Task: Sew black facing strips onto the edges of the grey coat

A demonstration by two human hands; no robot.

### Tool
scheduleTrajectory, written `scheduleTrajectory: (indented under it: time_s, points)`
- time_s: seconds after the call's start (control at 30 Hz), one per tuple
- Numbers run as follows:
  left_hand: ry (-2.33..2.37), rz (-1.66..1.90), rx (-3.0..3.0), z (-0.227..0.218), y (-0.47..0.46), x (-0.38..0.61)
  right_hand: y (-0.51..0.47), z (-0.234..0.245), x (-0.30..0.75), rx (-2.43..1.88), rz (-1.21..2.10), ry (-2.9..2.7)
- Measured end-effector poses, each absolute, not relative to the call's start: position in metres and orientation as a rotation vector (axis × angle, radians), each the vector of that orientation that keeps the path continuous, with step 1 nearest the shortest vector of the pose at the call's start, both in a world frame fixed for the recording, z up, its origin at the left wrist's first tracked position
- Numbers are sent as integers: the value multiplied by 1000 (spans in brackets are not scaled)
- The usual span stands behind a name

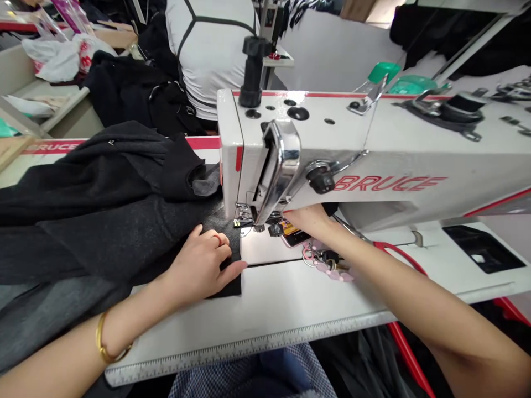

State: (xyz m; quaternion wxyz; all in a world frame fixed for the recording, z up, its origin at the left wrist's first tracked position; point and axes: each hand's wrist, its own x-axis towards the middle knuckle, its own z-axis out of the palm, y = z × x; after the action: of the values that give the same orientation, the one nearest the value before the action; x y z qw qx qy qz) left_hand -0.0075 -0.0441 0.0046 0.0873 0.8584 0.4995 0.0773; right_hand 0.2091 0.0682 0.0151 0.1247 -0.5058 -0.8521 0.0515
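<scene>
A dark grey garment lies across the sewing table, one edge running under the presser foot of a white sewing machine. My left hand rests on the cloth just left of the needle, fingers curled and pressing it down, thumb stretched along the fabric edge. My right hand reaches under the machine arm behind the needle; its fingers are mostly hidden by the machine head. A phone lies right by that hand.
A keyring with pink charms and red-handled scissors lie on the table near my right forearm. A ruler strip runs along the front edge. Another person in a white top sits behind the machine, beside dark cloth piles.
</scene>
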Motion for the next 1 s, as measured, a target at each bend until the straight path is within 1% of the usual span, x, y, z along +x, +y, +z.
scheduleTrajectory:
  time_s: [0.07,0.1,0.17,0.23,0.27,0.33,0.43,0.57,0.63,0.73,0.87,0.93,1.0]
  points:
    - [1612,210,2622,2,-50,0,59,23,219,-1535,-43,-2566]
    - [1644,211,2662,0,-51,3,50,26,230,-1569,-194,-2611]
    - [1626,203,2727,-5,-53,5,27,27,261,-1609,-424,-2612]
    - [1557,172,2750,-8,-54,7,0,20,297,-1650,-550,-2594]
    - [1522,153,2748,-9,-54,7,-12,15,315,-1746,-597,-2543]
    - [1469,135,2721,-9,-54,8,-31,2,344,-1902,-596,-2443]
    - [1484,164,2657,-7,-53,7,-43,-7,364,-1991,-392,-2422]
    - [1513,164,2626,-7,-51,1,-42,5,368,-2208,-118,-2458]
    - [1514,148,2640,-8,-50,0,-44,12,370,-2320,-69,-2503]
    - [1519,124,2669,-9,-51,0,-56,20,376,-2345,-160,-2504]
    - [1477,155,2682,-9,-53,-2,-81,38,370,-2404,-427,-2386]
    - [1468,199,2676,-9,-53,-3,-90,50,355,-2319,-504,-2435]
    - [1474,221,2669,-9,-52,-4,-90,59,333,-2098,-534,-2596]
